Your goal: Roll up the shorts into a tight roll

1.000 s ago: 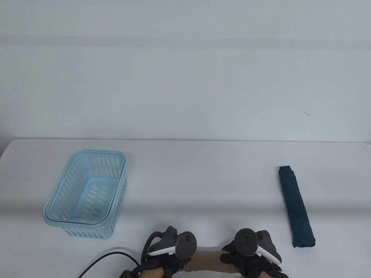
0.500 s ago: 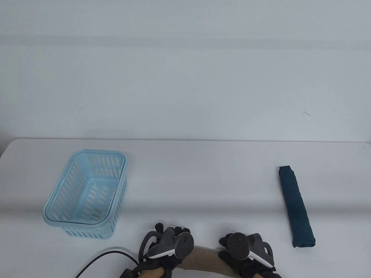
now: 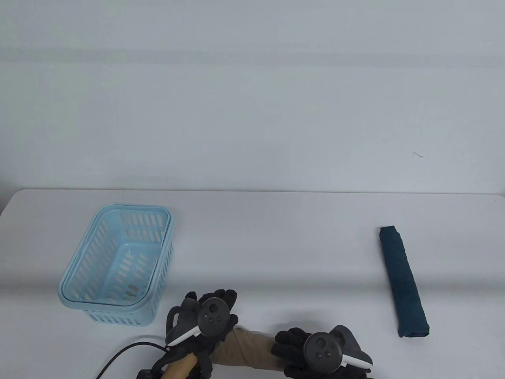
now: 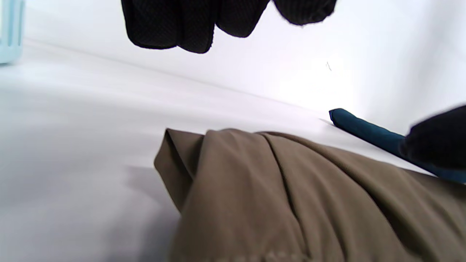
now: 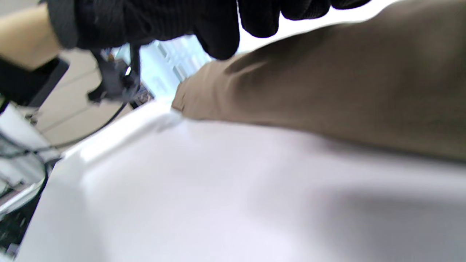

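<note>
Both gloved hands work at the tabletop's near edge: the left hand (image 3: 205, 316) hovers with fingers (image 4: 171, 25) straight over the tan fabric shorts (image 3: 244, 349), the right hand (image 3: 315, 351) rests curled on them, though I cannot tell if it grips. Shorts lie bunched between the hands. A dark teal rolled cloth (image 3: 403, 281) lies toward the right edge, a light blue slotted plastic basket (image 3: 114, 264) toward the left

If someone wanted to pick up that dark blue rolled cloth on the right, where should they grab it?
Probably round the middle of the dark blue roll, from above, fingers spanning its narrow width. It lies flat as a long, thin bar running away from the person, so a mid grip should keep both ends from drooping.
</note>
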Tool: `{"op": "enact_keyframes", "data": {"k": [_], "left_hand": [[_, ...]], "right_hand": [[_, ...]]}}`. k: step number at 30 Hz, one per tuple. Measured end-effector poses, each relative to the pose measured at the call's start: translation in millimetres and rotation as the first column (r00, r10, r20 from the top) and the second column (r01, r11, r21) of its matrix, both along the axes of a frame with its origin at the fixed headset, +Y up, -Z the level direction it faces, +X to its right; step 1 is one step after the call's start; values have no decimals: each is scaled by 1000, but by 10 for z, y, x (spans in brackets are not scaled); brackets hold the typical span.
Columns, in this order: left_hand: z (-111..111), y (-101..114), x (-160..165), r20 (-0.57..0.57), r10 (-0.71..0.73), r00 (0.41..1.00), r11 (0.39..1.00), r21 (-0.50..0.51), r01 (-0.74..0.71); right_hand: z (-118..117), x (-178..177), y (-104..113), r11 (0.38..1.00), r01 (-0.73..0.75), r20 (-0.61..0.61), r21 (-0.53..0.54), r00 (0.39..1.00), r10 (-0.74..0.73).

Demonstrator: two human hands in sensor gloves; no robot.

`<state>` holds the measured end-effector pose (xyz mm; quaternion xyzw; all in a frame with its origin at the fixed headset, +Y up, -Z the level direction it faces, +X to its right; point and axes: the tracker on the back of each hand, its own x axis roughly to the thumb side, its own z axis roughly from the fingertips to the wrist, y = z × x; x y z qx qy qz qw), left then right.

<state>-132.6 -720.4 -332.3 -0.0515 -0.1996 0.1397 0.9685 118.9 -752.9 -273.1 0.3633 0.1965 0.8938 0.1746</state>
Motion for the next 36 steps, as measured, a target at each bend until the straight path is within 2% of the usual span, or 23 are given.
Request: {"op": "enact_keyframes", "data": {"k": [2, 6, 15, 19, 26, 31, 36], "left_hand": [[1, 10, -21, 0, 14, 1000, 1000, 11, -14], [3, 8, -22, 0, 11, 1000, 1000, 6, -11], [11, -2, -7, 8, 7, 1000, 1000, -10, -7], [8, -5, -2, 14, 8, 1000, 1000, -15, -8], [17, 6, 16, 30, 6, 1000, 1000, -3, -6], [18, -1, 24, 38, 7, 999, 1000, -5, -7], [30, -10, 56, 55, 1, 999, 1000, -10, 0]], "right_hand": [[64, -94, -43, 996, -74, -35, -48, 997, 72], [91, -148, -94, 984, -178, -46, -4, 983, 177], [53, -134, -134, 983, -181, -28, -12, 983, 181], [-33, -84, -161, 984, -179, 15, -23, 984, 179], [-376, 131, -211, 990, -95, 195, -106, 974, 114], [-741, 388, -234, 985, -60, 402, -160, 907, 121], [-1108, 751, -256, 983, -27, 587, -180, 799, 129]]}}
